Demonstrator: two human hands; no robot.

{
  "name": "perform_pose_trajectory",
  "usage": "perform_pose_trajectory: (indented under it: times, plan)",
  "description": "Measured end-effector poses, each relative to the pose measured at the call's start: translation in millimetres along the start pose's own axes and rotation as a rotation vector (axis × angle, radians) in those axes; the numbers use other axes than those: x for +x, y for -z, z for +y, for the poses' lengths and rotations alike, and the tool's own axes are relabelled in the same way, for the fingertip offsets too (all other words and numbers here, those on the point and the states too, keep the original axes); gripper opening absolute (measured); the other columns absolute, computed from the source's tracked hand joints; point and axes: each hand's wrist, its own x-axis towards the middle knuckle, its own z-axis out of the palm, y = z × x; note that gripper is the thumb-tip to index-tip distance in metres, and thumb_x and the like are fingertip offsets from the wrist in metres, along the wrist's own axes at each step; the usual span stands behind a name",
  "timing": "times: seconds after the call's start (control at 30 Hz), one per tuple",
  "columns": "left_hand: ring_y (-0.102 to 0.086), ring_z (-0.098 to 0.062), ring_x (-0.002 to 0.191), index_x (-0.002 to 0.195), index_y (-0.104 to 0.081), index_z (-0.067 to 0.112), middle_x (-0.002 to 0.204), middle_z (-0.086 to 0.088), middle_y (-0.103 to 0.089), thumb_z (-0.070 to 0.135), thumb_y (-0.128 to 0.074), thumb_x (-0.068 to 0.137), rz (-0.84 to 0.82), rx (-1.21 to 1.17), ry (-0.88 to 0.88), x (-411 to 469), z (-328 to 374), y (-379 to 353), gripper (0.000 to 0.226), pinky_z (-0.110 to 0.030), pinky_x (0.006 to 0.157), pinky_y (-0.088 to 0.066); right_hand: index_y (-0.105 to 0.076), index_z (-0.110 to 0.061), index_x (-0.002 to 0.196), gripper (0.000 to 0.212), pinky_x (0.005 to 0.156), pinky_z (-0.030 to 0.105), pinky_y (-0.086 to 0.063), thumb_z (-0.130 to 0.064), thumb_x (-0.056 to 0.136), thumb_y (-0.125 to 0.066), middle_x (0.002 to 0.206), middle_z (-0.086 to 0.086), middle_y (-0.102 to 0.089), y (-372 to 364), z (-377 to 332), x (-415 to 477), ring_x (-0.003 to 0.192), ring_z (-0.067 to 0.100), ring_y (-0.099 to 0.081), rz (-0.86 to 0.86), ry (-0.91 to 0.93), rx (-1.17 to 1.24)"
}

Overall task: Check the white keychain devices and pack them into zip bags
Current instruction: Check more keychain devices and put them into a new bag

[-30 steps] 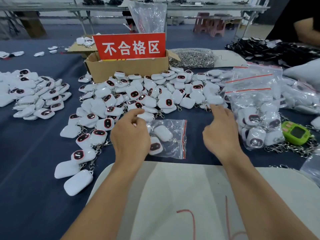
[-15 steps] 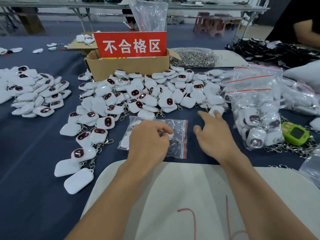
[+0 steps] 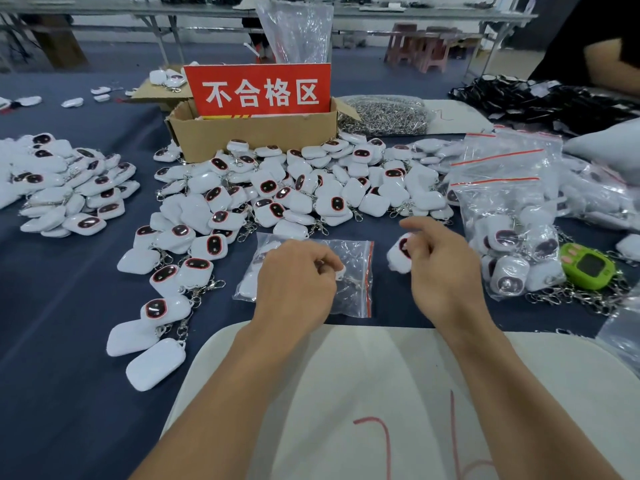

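1. A clear zip bag (image 3: 356, 258) is laid flat on the blue table cloth (image 3: 69, 323) at the centre of the frame, its red seal strip along its right edge.
2. The bag is covered in part by the left hand (image 3: 298, 282). The fingers are curled, and a small white piece is pinched between thumb and forefinger over the bag's middle. Whether only film or a device inside is pinched cannot be told.
3. A white keychain device (image 3: 398, 258) is gripped in the curled fingers of the right hand (image 3: 446, 275), just right of the bag and off the cloth. Its dark, red-rimmed face is turned to the left.
4. A large pile of devices (image 3: 311, 192) is spread above the hands, and a second pile (image 3: 62, 188) is seen at the left edge.
5. A cardboard box (image 3: 256, 136) bearing a red sign (image 3: 258, 90) is set behind the centre pile.
6. Filled bags (image 3: 509, 220) are stacked at the right, with a green device (image 3: 588, 270) just beside them.
7. A white board (image 3: 346, 375) marked in red is seen under the forearms at the lower centre.
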Motion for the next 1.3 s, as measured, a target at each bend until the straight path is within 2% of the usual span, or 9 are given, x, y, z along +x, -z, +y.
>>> perform_pose_trajectory:
  times: [0.1, 0.17, 0.33, 0.6, 0.73, 0.9, 1.0, 1.13, 1.3]
  plan:
    - [-0.062, -0.005, 0.090, 0.103, -0.079, 0.039, 0.090, 0.022, -0.071, 0.026, -0.063, 0.090, 0.045, -0.098, -0.049, -5, 5, 1, 0.025, -0.027, 0.091, -0.049, -0.072, -0.034, 0.109, 0.032, 0.078, 0.040, -0.059, -0.012, 0.100, -0.050, 0.085, -0.007, -0.075, 1, -10, -13, 0.078, 0.013, -0.068, 0.041, -0.088, 0.274]
    - [-0.063, 0.002, 0.087, 0.117, -0.074, 0.044, 0.090, 0.024, -0.072, 0.044, -0.063, 0.089, 0.053, -0.263, -0.095, -11, 11, 3, 0.030, -0.013, 0.084, -0.044, -0.072, -0.035, 0.111, 0.031, 0.077, 0.047, -0.059, -0.012, 0.099, -0.054, 0.081, -0.004, -0.076, 0, -17, -17, 0.074, 0.018, -0.068, 0.006, -0.093, 0.358]
    - [-0.058, 0.001, 0.062, 0.111, -0.076, 0.043, 0.076, 0.014, -0.073, 0.037, -0.074, 0.080, -0.090, -0.464, -0.111, -13, 20, 2, 0.032, -0.013, 0.060, -0.043, -0.067, -0.032, 0.116, 0.030, 0.054, 0.015, -0.048, -0.010, 0.096, -0.065, 0.070, -0.001, -0.075, -3, -31, -23, 0.055, 0.004, -0.060, -0.175, -0.070, 0.645]
    - [-0.072, -0.029, 0.070, 0.093, -0.079, 0.033, 0.075, 0.004, -0.078, 0.021, -0.074, 0.090, -0.029, -0.631, 0.060, -8, 21, 4, 0.014, -0.047, 0.071, -0.063, -0.078, -0.020, 0.098, 0.024, 0.052, 0.018, -0.043, -0.001, 0.094, -0.063, 0.065, 0.004, -0.067, -4, -36, -24, 0.058, 0.011, -0.054, -0.295, -0.196, 0.635]
    - [-0.069, -0.011, 0.058, 0.103, -0.076, 0.029, 0.068, 0.001, -0.076, 0.014, -0.067, 0.095, -0.023, -0.657, 0.063, -10, 21, 3, 0.019, -0.027, 0.063, -0.059, -0.082, -0.021, 0.088, 0.025, 0.050, 0.014, -0.040, -0.005, 0.093, -0.064, 0.065, 0.002, -0.065, 0, -36, -22, 0.055, 0.009, -0.048, -0.285, -0.223, 0.644]
    - [-0.063, -0.021, 0.060, 0.102, -0.076, 0.037, 0.068, -0.005, -0.074, 0.023, -0.064, 0.085, -0.126, -0.642, 0.018, -14, 25, -2, 0.025, -0.045, 0.073, -0.060, -0.081, -0.030, 0.077, 0.029, 0.061, 0.017, -0.042, -0.007, 0.078, -0.064, 0.066, -0.010, -0.071, -1, -36, -22, 0.055, -0.002, -0.054, -0.208, -0.216, 0.573]
    - [-0.060, -0.014, 0.056, 0.098, -0.075, 0.041, 0.067, 0.000, -0.074, 0.025, -0.066, 0.088, -0.127, -0.630, -0.024, -14, 26, -1, 0.022, -0.039, 0.065, -0.055, -0.081, -0.031, 0.079, 0.026, 0.064, 0.024, -0.046, -0.018, 0.068, -0.062, 0.068, -0.006, -0.074, -3, -36, -21, 0.060, 0.001, -0.060, -0.186, -0.207, 0.569]
    - [-0.062, -0.007, 0.056, 0.094, -0.076, 0.044, 0.068, 0.004, -0.074, 0.034, -0.069, 0.088, -0.096, -0.606, -0.015, -12, 25, -1, 0.014, -0.024, 0.057, -0.047, -0.079, -0.032, 0.083, 0.024, 0.058, 0.013, -0.044, -0.018, 0.073, -0.062, 0.071, -0.006, -0.075, -5, -34, -20, 0.062, 0.001, -0.061, -0.207, -0.119, 0.532]
    - [-0.072, -0.010, 0.066, 0.084, -0.078, 0.051, 0.071, 0.013, -0.076, 0.036, -0.072, 0.078, -0.027, -0.596, 0.040, -11, 26, 2, 0.017, -0.032, 0.063, -0.057, -0.076, -0.036, 0.084, 0.025, 0.057, 0.015, -0.043, -0.019, 0.074, -0.060, 0.071, -0.006, -0.075, -7, -35, -23, 0.058, 0.002, -0.058, -0.264, -0.060, 0.501]
